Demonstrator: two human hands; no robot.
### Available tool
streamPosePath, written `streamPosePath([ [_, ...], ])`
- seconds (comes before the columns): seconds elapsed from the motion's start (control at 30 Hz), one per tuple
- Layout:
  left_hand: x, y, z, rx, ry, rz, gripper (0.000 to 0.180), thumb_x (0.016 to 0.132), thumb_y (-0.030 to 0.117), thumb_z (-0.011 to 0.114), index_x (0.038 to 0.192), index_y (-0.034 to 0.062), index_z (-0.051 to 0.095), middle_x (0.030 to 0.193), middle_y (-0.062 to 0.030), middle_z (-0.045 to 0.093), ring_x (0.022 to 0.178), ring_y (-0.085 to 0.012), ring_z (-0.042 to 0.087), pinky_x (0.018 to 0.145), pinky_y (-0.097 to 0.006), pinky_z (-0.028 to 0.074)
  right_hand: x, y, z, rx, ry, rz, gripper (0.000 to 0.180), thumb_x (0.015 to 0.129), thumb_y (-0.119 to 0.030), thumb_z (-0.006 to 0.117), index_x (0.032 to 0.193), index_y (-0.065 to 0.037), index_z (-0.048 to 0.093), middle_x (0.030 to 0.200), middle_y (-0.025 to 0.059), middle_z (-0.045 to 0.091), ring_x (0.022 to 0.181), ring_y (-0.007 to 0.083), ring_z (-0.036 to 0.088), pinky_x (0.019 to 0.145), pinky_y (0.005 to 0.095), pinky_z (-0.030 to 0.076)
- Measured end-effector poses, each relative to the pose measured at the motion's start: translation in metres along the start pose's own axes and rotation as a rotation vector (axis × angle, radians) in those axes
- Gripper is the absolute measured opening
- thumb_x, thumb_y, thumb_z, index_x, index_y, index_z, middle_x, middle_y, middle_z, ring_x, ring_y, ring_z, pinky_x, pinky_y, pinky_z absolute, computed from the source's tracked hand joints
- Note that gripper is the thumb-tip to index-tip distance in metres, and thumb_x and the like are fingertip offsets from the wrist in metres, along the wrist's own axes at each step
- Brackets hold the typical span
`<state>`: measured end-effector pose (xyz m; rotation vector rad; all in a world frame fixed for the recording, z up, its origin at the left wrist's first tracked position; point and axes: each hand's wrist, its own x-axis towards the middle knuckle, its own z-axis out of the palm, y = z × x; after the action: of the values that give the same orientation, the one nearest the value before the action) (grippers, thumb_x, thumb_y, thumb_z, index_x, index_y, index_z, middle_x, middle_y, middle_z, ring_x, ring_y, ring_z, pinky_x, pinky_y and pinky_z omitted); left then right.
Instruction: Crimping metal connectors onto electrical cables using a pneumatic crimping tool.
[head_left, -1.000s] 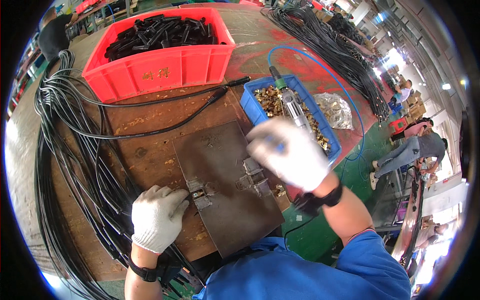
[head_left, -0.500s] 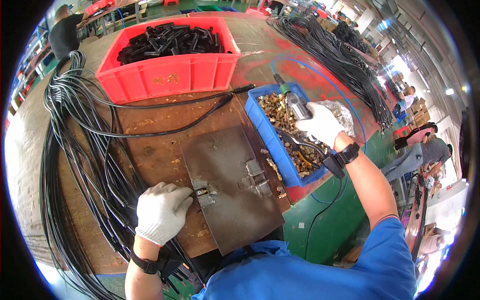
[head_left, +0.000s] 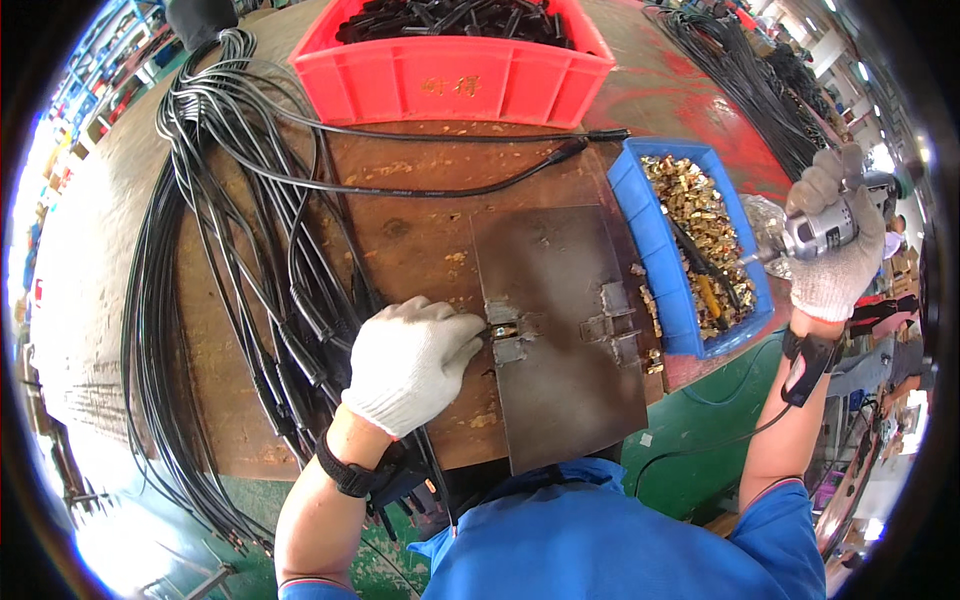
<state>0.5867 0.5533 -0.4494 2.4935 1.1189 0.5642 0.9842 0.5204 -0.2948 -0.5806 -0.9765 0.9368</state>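
My left hand (head_left: 415, 365), in a white knit glove, has its fingers pinched together at the left edge of a dark metal plate (head_left: 565, 400). A dark bit of something shows at the fingertips, mostly hidden. Right beside them a small brass terminal (head_left: 506, 331) sits in a slot between welded metal blocks. My right hand (head_left: 835, 240), gloved too, is wrapped round a silver power screwdriver (head_left: 822, 232), raised beyond the blue bin (head_left: 655, 265). Its thin bit points left, over the bin's right side. Many brass terminals (head_left: 690, 205) fill the bin.
A red crate (head_left: 440, 82) of black parts stands at the far side. Black cables (head_left: 185, 200) lie bundled along the left; two ends (head_left: 600, 136) reach across the wooden table (head_left: 400, 245). Yellow-and-black-handled pliers (head_left: 712, 295) rest in the bin. More cables (head_left: 740, 90) lie far right.
My right hand has lifted the screwdriver from over the bin to its right side, turning the bit leftward. My left fingers have come up against the slot in the plate. The view has shifted.
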Motion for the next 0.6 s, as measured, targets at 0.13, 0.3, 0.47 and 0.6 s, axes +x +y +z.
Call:
streamPosePath([
  [0.13,-0.003,-0.002,0.000,0.003,0.001,0.002,0.017,0.092,0.022,0.075,0.105,0.0126,0.082,0.091,-0.0092,0.075,0.092,-0.0334,0.072,0.083,-0.046,0.057,-0.016,0.055,0.043,0.028,-0.073,0.010,0.048,0.111,-0.040,0.059,0.144,-0.006,0.061,0.117,0.0108,0.069,0.082,0.0172,0.063,0.069,0.0354,0.053],
  [0.3,-0.003,-0.003,0.001,0.036,-0.040,0.002,0.017,0.092,0.021,0.075,0.106,0.0134,0.081,0.091,-0.0083,0.075,0.093,-0.0328,0.071,0.083,-0.046,0.057,-0.041,0.131,0.079,0.110,-0.280,0.248,0.043,0.108,-0.041,0.066,0.140,-0.014,0.059,0.115,0.0095,0.069,0.079,0.0212,0.071,0.064,0.0391,0.054],
  [0.47,-0.002,-0.004,0.004,0.038,-0.018,0.015,0.017,0.092,0.022,0.075,0.105,0.0136,0.081,0.090,-0.0083,0.074,0.094,-0.0329,0.071,0.083,-0.046,0.057,-0.044,0.152,0.093,0.071,-0.454,0.331,0.044,0.103,-0.021,0.075,0.142,-0.011,0.056,0.117,0.0218,0.072,0.089,0.0267,0.076,0.074,0.0438,0.063],
  [0.6,-0.005,-0.005,0.005,0.024,-0.015,-0.006,0.017,0.092,0.022,0.075,0.105,0.0131,0.080,0.091,-0.0085,0.074,0.094,-0.0330,0.070,0.084,-0.046,0.057,-0.063,0.167,0.107,-0.073,-0.311,0.195,0.043,0.100,-0.013,0.079,0.137,-0.010,0.058,0.118,0.0211,0.073,0.090,0.0274,0.076,0.074,0.0431,0.065],
])
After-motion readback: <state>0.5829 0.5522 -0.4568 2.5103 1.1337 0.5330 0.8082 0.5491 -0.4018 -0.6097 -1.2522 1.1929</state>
